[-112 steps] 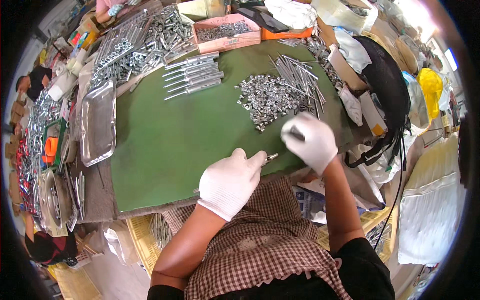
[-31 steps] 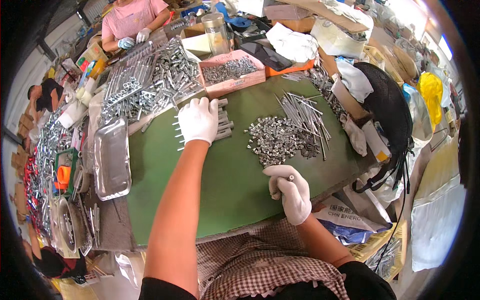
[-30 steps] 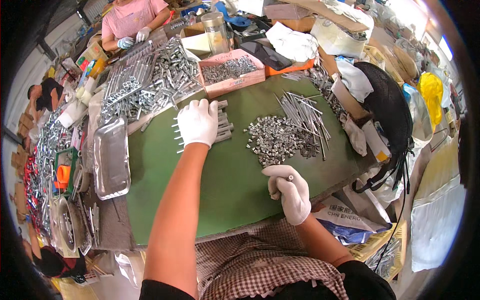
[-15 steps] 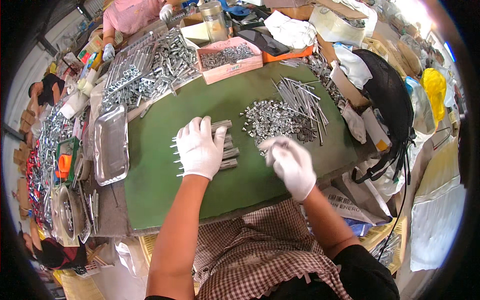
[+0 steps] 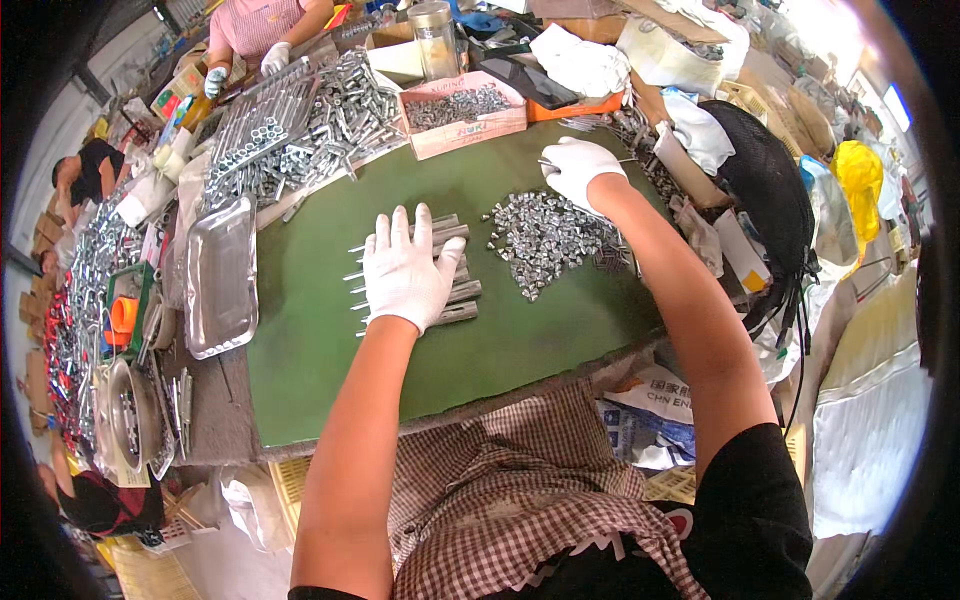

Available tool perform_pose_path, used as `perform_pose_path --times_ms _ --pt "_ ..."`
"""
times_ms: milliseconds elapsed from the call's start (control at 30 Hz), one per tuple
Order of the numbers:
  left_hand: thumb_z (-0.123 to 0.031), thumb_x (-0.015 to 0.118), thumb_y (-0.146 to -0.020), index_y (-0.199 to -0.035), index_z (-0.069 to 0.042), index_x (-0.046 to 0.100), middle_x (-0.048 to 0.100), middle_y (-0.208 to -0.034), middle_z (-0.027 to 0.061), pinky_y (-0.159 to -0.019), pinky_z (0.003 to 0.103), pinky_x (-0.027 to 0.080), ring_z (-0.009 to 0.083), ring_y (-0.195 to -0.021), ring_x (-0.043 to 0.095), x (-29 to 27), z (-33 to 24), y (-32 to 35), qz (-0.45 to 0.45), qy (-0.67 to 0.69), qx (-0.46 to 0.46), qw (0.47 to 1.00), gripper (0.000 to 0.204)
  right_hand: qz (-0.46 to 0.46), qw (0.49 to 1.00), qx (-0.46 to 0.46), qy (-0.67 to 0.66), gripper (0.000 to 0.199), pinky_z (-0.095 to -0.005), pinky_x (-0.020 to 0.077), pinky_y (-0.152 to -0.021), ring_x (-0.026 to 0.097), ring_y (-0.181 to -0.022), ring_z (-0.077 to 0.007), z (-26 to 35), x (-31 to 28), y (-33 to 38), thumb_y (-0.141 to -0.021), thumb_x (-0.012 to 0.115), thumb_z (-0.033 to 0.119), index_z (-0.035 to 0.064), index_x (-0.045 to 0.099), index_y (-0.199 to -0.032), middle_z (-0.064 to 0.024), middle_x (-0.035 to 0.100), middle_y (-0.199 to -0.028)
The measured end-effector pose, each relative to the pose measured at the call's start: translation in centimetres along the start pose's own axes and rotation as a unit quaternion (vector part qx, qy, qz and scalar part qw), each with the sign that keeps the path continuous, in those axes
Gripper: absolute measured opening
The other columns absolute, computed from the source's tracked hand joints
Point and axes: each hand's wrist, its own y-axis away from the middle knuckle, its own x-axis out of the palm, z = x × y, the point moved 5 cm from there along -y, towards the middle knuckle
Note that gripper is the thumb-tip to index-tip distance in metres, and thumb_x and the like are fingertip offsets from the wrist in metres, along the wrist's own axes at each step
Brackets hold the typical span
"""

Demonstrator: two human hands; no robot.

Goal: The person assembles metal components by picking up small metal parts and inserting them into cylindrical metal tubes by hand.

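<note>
My left hand, in a white glove, lies flat with fingers spread across a row of several metal tubes. Thin rod ends stick out of the tubes on the left side. My right hand, gloved too, is over the far ends of a pile of thin metal rods, its fingers curled round some of them. How many rods it grips is hidden by the hand and forearm. Between the hands, nearer the right one, sits a heap of small shiny metal pieces on the green work mat.
A pink box of small metal parts stands at the mat's far edge. Metal tubes are piled at the far left, beside a clear plastic tray. A black mesh bag borders the right. Across the table a co-worker's gloved hand shows.
My right hand has moved away from me, from the near side of the small-piece heap to the rods' far ends. My left hand stays on the tubes, fingers now more spread.
</note>
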Motion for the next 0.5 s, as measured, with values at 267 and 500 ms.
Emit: perform_pose_path --times_ms 267,500 --pt "-0.051 0.042 -0.100 -0.148 -0.005 0.042 0.044 -0.147 0.0235 -0.115 0.049 0.028 0.0403 -0.139 0.037 -0.3 0.3 0.3 -0.004 -0.001 -0.006 1.000 0.066 -0.022 0.989 -0.071 -0.129 0.022 -0.0434 0.0506 -0.083 0.063 -0.091 -0.0340 2.4 -0.5 9.7 -0.089 0.059 0.030 0.0102 0.064 -0.096 -0.0152 0.064 -0.095" --pt "-0.052 0.042 -0.100 -0.148 -0.005 0.042 0.043 -0.148 0.0232 -0.116 0.048 0.028 0.0400 -0.140 0.037 -0.1 0.2 0.2 -0.004 -0.002 -0.001 1.000 0.067 -0.081 0.982 -0.063 -0.159 0.016 -0.0433 0.0502 -0.079 0.062 -0.087 -0.0328 2.8 0.5 12.7 -0.088 0.062 0.028 0.0127 0.064 -0.094 -0.0117 0.063 -0.090"
